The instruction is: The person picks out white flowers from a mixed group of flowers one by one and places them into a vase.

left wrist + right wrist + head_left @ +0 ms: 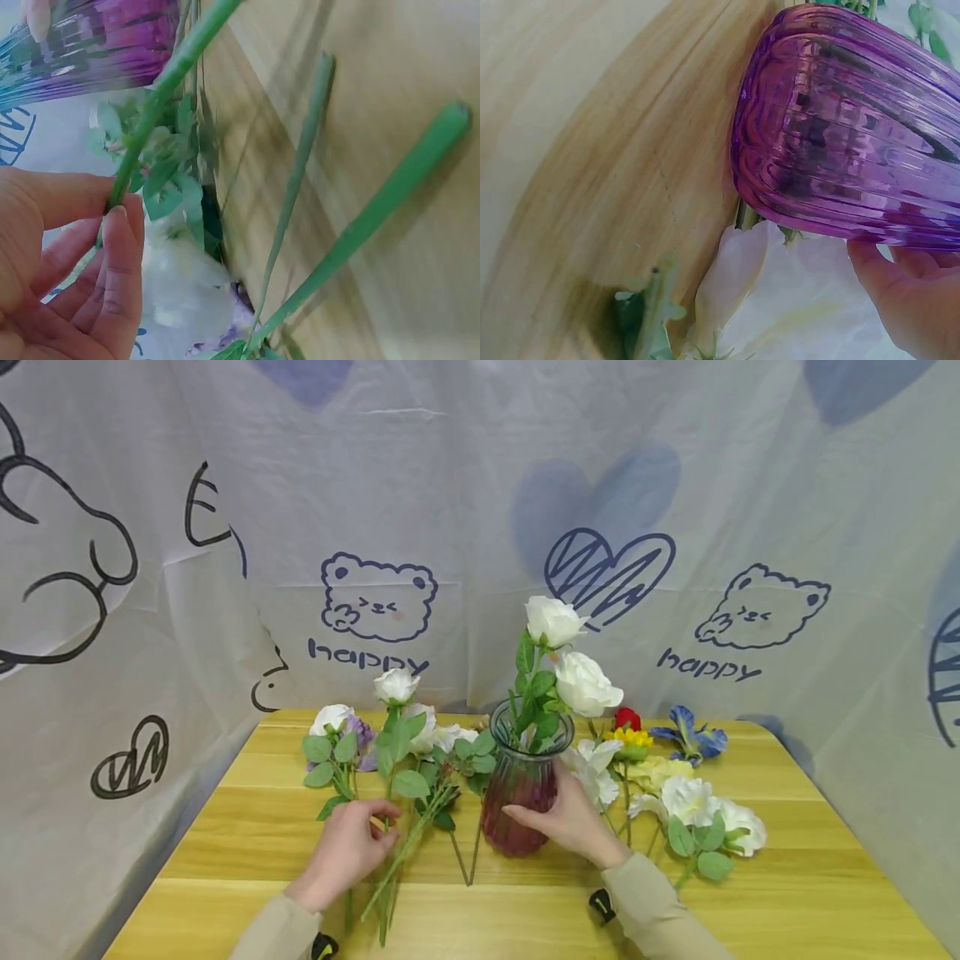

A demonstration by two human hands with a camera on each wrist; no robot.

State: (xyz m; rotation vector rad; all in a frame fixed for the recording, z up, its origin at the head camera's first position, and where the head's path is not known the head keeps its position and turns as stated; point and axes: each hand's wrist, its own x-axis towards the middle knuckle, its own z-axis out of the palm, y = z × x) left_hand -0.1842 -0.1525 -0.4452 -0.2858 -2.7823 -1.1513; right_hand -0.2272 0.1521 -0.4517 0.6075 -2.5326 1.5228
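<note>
A green stem (174,76) is pinched by the left grip (352,843); right of it, the purple vase (516,778) is held by the right grip (576,820), presumably for steadiness; above that grip, two white roses (588,685) are propped by the vase.

On my distant table (247,827), roses (587,685) standing in the vase (512,810), flowers (687,800) lying left and right, curtain (465,485) behind.

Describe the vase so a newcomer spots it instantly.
Start at the wooden table and go to its middle, where the right hand holds something upright. That is the vase: ribbed, see-through, greyish at the top and purplish pink below. Among the loose flowers, it is the only vessel, with two white roses above its rim.
</note>
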